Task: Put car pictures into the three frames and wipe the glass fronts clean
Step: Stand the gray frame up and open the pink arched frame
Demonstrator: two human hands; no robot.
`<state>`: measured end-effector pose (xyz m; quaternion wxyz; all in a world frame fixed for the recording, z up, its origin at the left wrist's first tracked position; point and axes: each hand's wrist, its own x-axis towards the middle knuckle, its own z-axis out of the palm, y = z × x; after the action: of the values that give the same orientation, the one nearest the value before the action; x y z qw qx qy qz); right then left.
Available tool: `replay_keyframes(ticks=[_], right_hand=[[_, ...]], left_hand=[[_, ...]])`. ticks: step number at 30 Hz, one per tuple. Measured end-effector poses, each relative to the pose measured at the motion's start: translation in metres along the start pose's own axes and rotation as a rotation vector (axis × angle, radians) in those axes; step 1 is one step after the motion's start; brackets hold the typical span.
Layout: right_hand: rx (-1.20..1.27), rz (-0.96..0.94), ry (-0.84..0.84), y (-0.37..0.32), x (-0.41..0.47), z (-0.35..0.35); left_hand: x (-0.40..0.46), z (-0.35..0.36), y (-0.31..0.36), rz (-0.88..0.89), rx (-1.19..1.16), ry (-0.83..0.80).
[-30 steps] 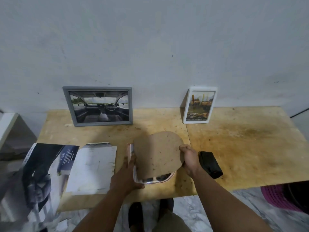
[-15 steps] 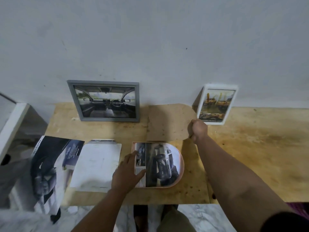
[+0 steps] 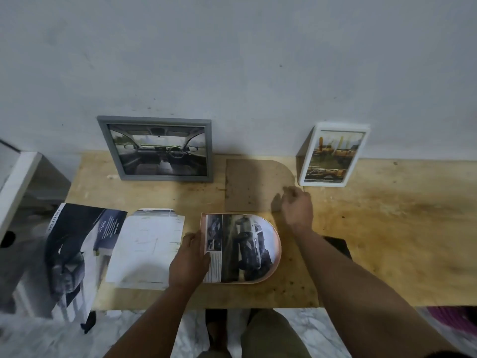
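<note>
A plain wall (image 3: 258, 60) painted pale grey-white fills the upper half of the view, marked with a few small dark specks and faint scuffs. Against its foot stands a desk (image 3: 400, 228) with a light plywood top, stained brown in patches toward the right and pitted with small dark spots near the front edge; a seam runs from back to front near its middle. Below the front edge the floor (image 3: 160, 339) shows as white marble-patterned tile with grey veins. At the far left stands a piece of white and grey furniture (image 3: 18, 182), only partly in view. The light is dim and even, with soft shadows.
</note>
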<state>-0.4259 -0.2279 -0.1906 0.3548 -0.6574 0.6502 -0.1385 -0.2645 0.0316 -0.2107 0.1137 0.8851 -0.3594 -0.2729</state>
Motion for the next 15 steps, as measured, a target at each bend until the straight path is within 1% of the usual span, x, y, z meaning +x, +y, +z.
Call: replay_keyframes(ticks=[3, 5, 8, 11, 15], right_hand=[[-0.135, -0.061, -0.127, 0.014, -0.040, 0.001], [-0.250, -0.098, -0.168, 0.028, -0.061, 0.003], [-0.375, -0.057, -0.171, 0.048, -0.083, 0.005], [-0.417, -0.017, -0.161, 0.060, -0.097, 0.008], [-0.440, -0.022, -0.151, 0.064, -0.105, 0.011]], left_hand=[[-0.001, 0.005, -0.001, 0.044, 0.038, -0.025], [-0.003, 0.008, 0.000, 0.077, 0.055, -0.035], [-0.007, 0.013, 0.000, 0.090, 0.045, -0.037], [-0.008, 0.017, -0.001, 0.110, 0.055, -0.044], [-0.007, 0.019, -0.003, 0.134, 0.071, -0.059]])
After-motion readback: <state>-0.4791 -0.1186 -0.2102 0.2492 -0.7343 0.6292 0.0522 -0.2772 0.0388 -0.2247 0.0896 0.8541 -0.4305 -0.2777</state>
